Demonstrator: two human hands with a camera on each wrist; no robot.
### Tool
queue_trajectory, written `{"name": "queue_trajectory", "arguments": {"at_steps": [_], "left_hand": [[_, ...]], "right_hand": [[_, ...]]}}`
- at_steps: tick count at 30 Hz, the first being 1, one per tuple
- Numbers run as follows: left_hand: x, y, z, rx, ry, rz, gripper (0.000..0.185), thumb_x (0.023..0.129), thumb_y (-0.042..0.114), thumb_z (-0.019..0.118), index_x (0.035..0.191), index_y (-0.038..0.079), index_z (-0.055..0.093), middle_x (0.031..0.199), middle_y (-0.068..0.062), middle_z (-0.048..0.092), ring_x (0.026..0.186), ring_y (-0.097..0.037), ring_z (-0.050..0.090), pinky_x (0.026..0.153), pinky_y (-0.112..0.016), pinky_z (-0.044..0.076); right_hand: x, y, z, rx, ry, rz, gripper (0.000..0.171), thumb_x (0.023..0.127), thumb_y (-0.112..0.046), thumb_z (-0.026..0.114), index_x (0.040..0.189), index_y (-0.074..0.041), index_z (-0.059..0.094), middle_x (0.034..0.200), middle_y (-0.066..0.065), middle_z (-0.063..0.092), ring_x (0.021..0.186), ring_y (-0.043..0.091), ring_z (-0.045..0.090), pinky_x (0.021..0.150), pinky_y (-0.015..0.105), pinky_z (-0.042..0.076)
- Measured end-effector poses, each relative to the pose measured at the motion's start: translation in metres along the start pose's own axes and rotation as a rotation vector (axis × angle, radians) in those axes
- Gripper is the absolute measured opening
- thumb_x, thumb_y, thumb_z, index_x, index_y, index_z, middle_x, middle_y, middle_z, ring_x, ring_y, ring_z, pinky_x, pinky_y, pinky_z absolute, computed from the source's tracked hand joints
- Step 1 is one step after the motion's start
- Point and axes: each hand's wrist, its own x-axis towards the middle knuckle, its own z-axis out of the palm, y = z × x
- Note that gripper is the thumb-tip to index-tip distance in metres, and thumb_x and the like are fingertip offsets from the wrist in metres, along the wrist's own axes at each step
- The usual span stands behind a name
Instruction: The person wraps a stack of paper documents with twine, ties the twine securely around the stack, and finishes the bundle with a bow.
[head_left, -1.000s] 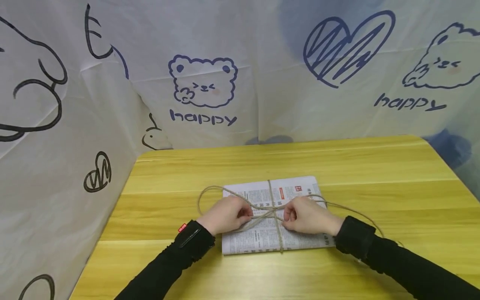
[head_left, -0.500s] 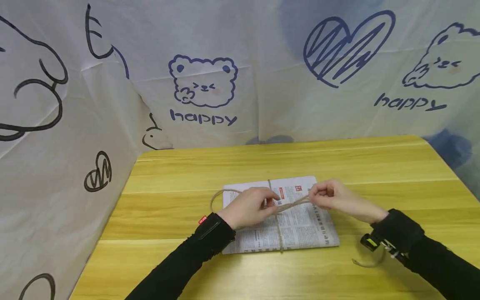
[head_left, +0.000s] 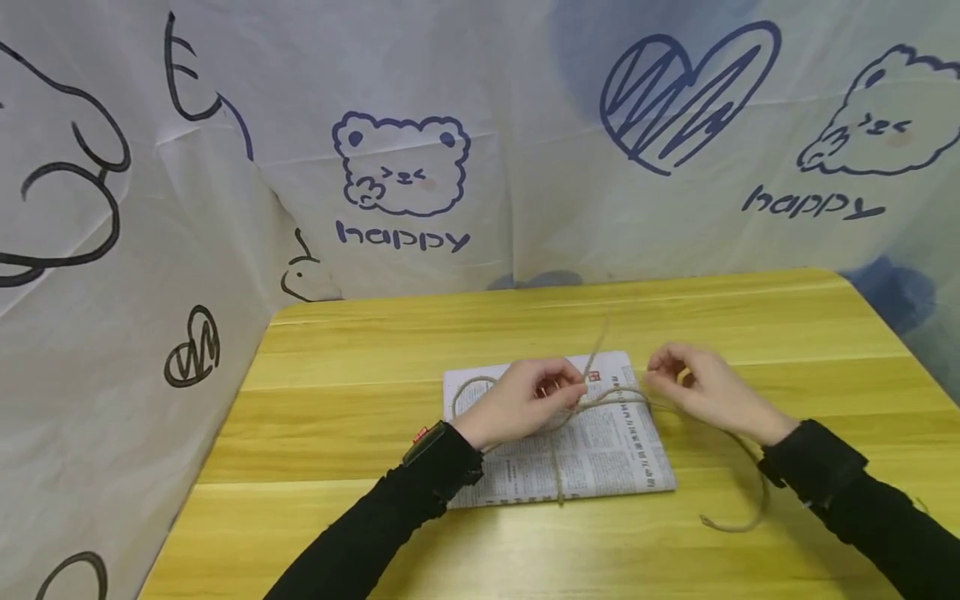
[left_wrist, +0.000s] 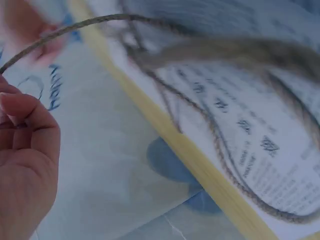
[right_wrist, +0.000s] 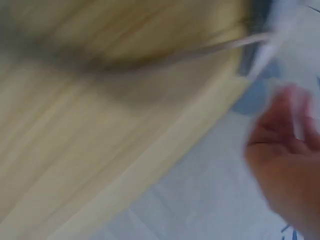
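Note:
A flat newspaper-wrapped packet (head_left: 600, 458) lies on the table, bound with brown twine (head_left: 558, 483). Over its upper middle, my left hand (head_left: 525, 400) pinches the twine between thumb and fingers, and a short free end sticks up beyond the fingertips. In the left wrist view the twine (left_wrist: 90, 22) runs from the packet to the fingertips of that hand (left_wrist: 30, 145). Just beyond the packet's right edge is my right hand (head_left: 701, 387), loosely bent, with a gap between thumb and fingers. The right wrist view shows this hand (right_wrist: 285, 150) blurred, apart from the twine (right_wrist: 175, 57).
A long tail of twine (head_left: 761, 492) curves over the yellow wood-grain table (head_left: 375, 350) at right. A twine loop (head_left: 468, 387) lies at the packet's upper left. White cloth (head_left: 495, 192) with drawings hangs behind and to the left.
My right hand has moved right and let go of the twine strands. My left hand has shifted right and up, and a twine end now stands up from its fingers.

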Motion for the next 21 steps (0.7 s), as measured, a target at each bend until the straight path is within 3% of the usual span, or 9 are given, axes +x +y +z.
{"name": "queue_trajectory", "arguments": {"at_steps": [2,5,9,12,14,17,19,21], "left_hand": [[-0.002,0.005,-0.008,-0.110,0.038,-0.005,0.018,0.105,0.020,0.055,0.110,0.008,0.068,0.094,-0.011,0.070,0.080,-0.020,0.062,0.073,-0.025,0.050],[-0.006,0.012,-0.020,-0.235,0.079,0.006,0.020,0.106,0.017,0.053,0.114,0.003,0.065,0.098,-0.019,0.069,0.080,-0.016,0.062,0.076,-0.029,0.053],[-0.011,0.023,-0.035,-0.367,0.150,0.055,0.021,0.105,0.009,0.051,0.114,-0.007,0.062,0.090,-0.009,0.070,0.074,-0.009,0.058,0.071,-0.023,0.051],[-0.017,0.031,-0.049,-0.452,0.219,0.108,0.022,0.103,0.005,0.051,0.111,-0.014,0.058,0.085,0.006,0.070,0.071,-0.006,0.057,0.067,-0.019,0.048],[-0.024,0.036,-0.061,-0.529,0.267,0.149,0.023,0.102,0.012,0.056,0.107,-0.009,0.060,0.084,0.010,0.070,0.071,-0.005,0.057,0.066,-0.018,0.048],[-0.036,0.041,-0.083,-0.647,0.329,0.227,0.020,0.099,0.027,0.065,0.104,0.007,0.066,0.084,0.011,0.070,0.072,-0.003,0.059,0.067,-0.016,0.049],[-0.046,0.043,-0.098,-0.732,0.356,0.294,0.016,0.096,0.033,0.068,0.102,0.018,0.067,0.086,0.009,0.070,0.073,-0.003,0.059,0.069,-0.016,0.048],[-0.056,0.044,-0.113,-0.781,0.376,0.353,0.010,0.097,0.030,0.066,0.101,0.021,0.067,0.086,0.009,0.070,0.073,-0.002,0.059,0.070,-0.015,0.048]], "right_hand": [[-0.004,0.010,0.005,-0.213,-0.032,0.015,0.021,0.092,-0.023,0.074,0.101,-0.006,0.065,0.087,0.001,0.064,0.077,0.007,0.054,0.067,0.024,0.047],[-0.009,0.019,0.012,-0.308,-0.111,0.021,0.025,0.088,-0.026,0.079,0.097,-0.010,0.064,0.078,-0.004,0.059,0.069,0.004,0.049,0.062,0.022,0.042],[-0.011,0.021,0.015,-0.242,-0.176,-0.019,0.011,0.095,-0.020,0.071,0.088,-0.015,0.063,0.069,-0.010,0.049,0.060,-0.001,0.038,0.057,0.021,0.033],[-0.012,0.024,0.010,-0.145,-0.228,-0.082,0.017,0.099,-0.014,0.064,0.083,-0.016,0.062,0.069,-0.012,0.046,0.060,-0.004,0.036,0.056,0.020,0.033],[-0.013,0.027,0.003,-0.073,-0.261,-0.127,0.017,0.100,-0.010,0.062,0.083,-0.015,0.063,0.070,-0.011,0.049,0.063,-0.005,0.039,0.056,0.020,0.035],[-0.018,0.036,-0.013,0.009,-0.307,-0.195,0.017,0.098,-0.004,0.062,0.085,-0.014,0.064,0.071,-0.005,0.055,0.065,-0.006,0.041,0.055,0.021,0.037],[-0.022,0.041,-0.023,0.029,-0.330,-0.204,0.017,0.098,-0.002,0.062,0.085,-0.014,0.064,0.071,-0.001,0.056,0.065,-0.007,0.041,0.054,0.021,0.036],[-0.025,0.046,-0.031,0.024,-0.336,-0.191,0.018,0.098,-0.002,0.062,0.085,-0.015,0.064,0.070,0.000,0.056,0.064,-0.006,0.040,0.053,0.022,0.035]]}}
